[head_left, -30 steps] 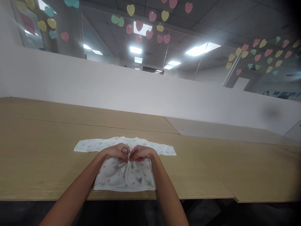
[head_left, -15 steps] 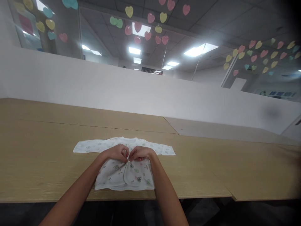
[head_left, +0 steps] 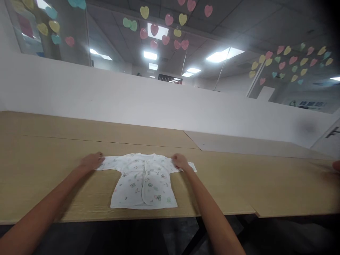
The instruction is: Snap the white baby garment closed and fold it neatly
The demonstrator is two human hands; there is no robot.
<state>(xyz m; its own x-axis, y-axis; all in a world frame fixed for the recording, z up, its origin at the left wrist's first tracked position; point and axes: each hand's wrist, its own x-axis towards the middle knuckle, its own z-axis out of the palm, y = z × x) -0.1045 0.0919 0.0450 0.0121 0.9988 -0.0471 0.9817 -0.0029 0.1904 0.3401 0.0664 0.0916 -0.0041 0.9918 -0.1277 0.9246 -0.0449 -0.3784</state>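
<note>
A small white baby shirt with a coloured print lies flat on the wooden table, front side up and sleeves spread out sideways. My left hand rests on the end of the left sleeve with its fingers curled onto the cloth. On the right sleeve, my right hand sits with knuckles raised, and the sleeve's tip sticks out beyond it. Both hands seem to pinch the fabric.
A low white partition wall runs behind the table. Above it, glass panes carry paper hearts. The table's near edge lies just below the shirt's hem. Someone else's fingertip shows at the far right edge.
Both hands left the middle of the shirt's front, where they were pinched together, and moved apart to the two sleeves. The shirt's front now lies uncovered.
</note>
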